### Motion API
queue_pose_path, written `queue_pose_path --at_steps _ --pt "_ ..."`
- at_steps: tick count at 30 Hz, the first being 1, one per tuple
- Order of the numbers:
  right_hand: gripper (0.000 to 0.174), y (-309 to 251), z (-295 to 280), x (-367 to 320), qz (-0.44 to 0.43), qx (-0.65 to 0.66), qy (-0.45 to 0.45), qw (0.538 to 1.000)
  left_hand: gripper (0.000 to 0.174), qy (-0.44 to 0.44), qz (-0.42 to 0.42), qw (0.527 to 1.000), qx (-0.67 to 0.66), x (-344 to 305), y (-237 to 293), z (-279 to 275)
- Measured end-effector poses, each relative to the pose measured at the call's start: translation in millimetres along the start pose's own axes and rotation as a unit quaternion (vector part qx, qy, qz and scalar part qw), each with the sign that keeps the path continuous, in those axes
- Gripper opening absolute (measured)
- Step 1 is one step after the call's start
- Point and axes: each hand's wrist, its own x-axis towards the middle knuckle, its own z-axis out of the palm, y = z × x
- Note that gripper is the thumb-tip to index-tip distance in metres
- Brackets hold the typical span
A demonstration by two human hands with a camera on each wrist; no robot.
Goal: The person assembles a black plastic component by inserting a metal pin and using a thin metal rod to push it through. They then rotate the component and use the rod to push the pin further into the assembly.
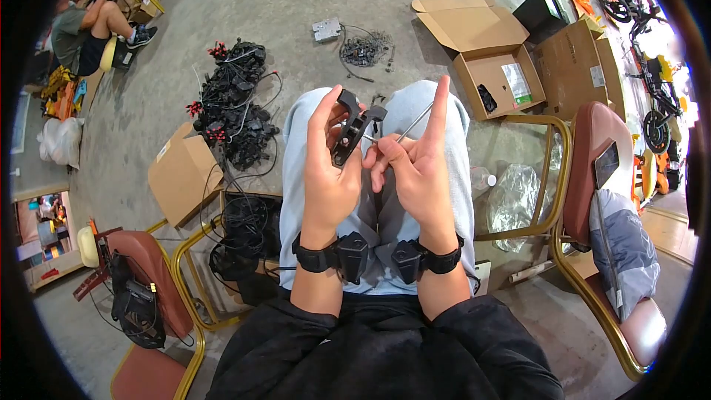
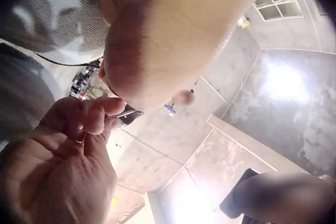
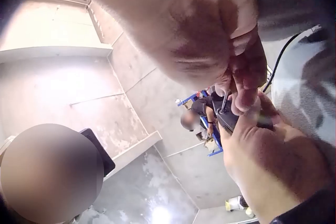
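Observation:
In the head view my left hand (image 1: pixel 331 170) holds a black plastic clamp-like bracket (image 1: pixel 348 141) with a curved hook and an open end. My right hand (image 1: pixel 422 170) pinches a thin metal hex key (image 1: pixel 416 121) between thumb and fingers, its index finger pointing straight up. The key's long arm slants up to the right, and its other end reaches the bracket. In the right wrist view the hex key (image 3: pixel 226 100) meets a screw hole in the bracket (image 3: pixel 228 120). The left wrist view shows the key (image 2: pixel 123 113) in my right hand (image 2: pixel 63 166), the bracket mostly hidden.
Piles of black parts and cables (image 1: pixel 237 104) lie on the floor to the left. Ahead are a small metal box (image 1: pixel 326 30) and a heap of small dark parts (image 1: pixel 365 50). An open cardboard box (image 1: pixel 474 52) stands right, between it and me a chair (image 1: pixel 592 170).

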Motion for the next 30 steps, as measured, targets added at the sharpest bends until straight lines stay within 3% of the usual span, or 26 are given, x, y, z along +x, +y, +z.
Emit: queue_pose_path --at_steps 5,7,11,14,16,19,26,30 --pt "0.080 -1 -1 -2 -0.009 -0.027 -0.014 0.999 0.055 -0.001 0.012 1.000 0.015 -1 -2 -1" --pt "0.080 -3 2 -2 -0.003 -0.034 0.047 0.998 0.055 -0.036 0.007 0.999 0.009 -2 -3 -2" --pt "0.074 5 1 0 -0.025 -0.034 0.065 0.997 0.054 -0.040 0.006 0.999 0.012 -2 -3 -2" --pt "0.061 9 -3 1 -0.003 0.033 0.031 0.999 0.054 -0.034 0.010 0.999 0.003 -2 -2 -2" --pt "0.043 10 -7 3 0.051 0.065 -0.026 0.996 0.054 -0.014 -0.003 1.000 -0.013 -1 1 -1" --pt "0.030 11 -9 2 0.038 0.061 -0.030 0.997 0.055 0.008 -0.019 0.998 -0.052 0 -1 -2" --pt "0.025 1 -14 1 0.057 0.020 -0.060 0.996 0.051 0.014 0.017 1.000 -0.022 2 -3 -7" --pt "0.022 -3 -18 -2 0.124 0.088 -0.095 0.984 0.053 -0.008 -0.019 0.998 -0.051 1 -3 -10"
